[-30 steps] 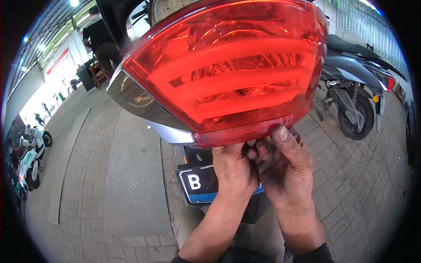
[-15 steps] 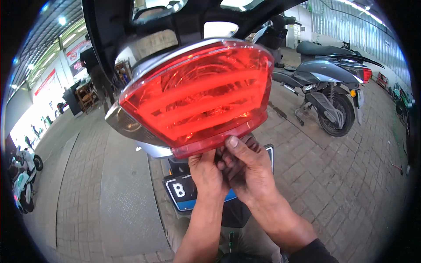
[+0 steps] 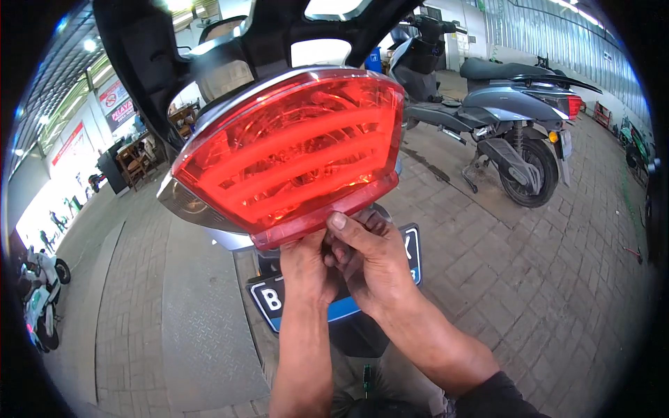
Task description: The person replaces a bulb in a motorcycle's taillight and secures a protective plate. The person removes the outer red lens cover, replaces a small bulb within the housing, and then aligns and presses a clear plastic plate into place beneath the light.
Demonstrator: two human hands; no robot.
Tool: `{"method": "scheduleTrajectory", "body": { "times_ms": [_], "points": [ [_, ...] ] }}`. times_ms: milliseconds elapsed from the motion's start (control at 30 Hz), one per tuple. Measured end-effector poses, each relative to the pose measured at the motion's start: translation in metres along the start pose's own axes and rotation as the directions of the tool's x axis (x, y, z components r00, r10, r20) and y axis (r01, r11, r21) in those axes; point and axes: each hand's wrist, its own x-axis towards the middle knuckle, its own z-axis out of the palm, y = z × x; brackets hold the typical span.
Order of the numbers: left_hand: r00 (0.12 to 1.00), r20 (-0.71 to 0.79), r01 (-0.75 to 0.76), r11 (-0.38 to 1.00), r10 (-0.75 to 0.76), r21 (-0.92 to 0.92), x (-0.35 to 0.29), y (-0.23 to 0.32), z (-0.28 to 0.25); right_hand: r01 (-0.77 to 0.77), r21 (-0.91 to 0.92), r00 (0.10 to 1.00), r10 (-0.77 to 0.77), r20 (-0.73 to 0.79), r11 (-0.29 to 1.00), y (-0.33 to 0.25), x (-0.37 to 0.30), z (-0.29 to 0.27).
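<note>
A large red tail light point(image 3: 293, 157) fills the middle of the view, at the rear of a scooter. From below, my left hand point(image 3: 304, 268) reaches up to its lower edge; its fingertips pass out of sight behind the red lens, and the hand looks closed. Beside it, my right hand point(image 3: 380, 265) presses its thumb against the lens's bottom lip, with darkened fingers curled underneath. What lies between the two hands is hidden. Behind my wrists is a black and blue number plate point(image 3: 268, 298). A smoky side lens point(image 3: 188, 202) adjoins the tail light's left.
Black scooter bodywork point(image 3: 268, 42) rises above the light. A grey-blue scooter point(image 3: 516, 125) is parked at the right on brick paving. A metal plate point(image 3: 209, 313) covers floor at the left. Low between my legs is a green-handled tool point(image 3: 366, 376). Another scooter point(image 3: 43, 292) stands far left.
The tail light and both hands now appear slightly farther left, and the surroundings have shifted in view too. My hands keep the same position against the lens's lower edge.
</note>
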Motion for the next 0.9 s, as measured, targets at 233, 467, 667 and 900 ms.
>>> {"method": "scheduleTrajectory", "body": {
  "times_ms": [233,467,667,900],
  "points": [
    [0.998,-0.047,0.044,0.999,-0.044,0.0,-0.001,0.008,-0.002,0.032,0.013,0.999,-0.032,0.038,0.999,0.001,0.0,0.002],
    [0.994,-0.108,-0.017,0.994,0.028,0.105,-0.006,0.009,0.009,-0.006,0.009,1.0,0.006,0.024,1.0,-0.004,-0.001,0.004],
    [0.985,-0.086,-0.134,0.973,0.151,0.186,-0.004,0.0,0.007,-0.021,-0.01,1.0,0.021,-0.001,1.0,-0.005,-0.002,0.003],
    [0.995,-0.097,-0.028,0.996,0.037,0.09,-0.011,0.006,0.002,-0.003,-0.027,0.999,0.004,0.038,1.0,-0.002,-0.002,-0.003]
  ]
}}
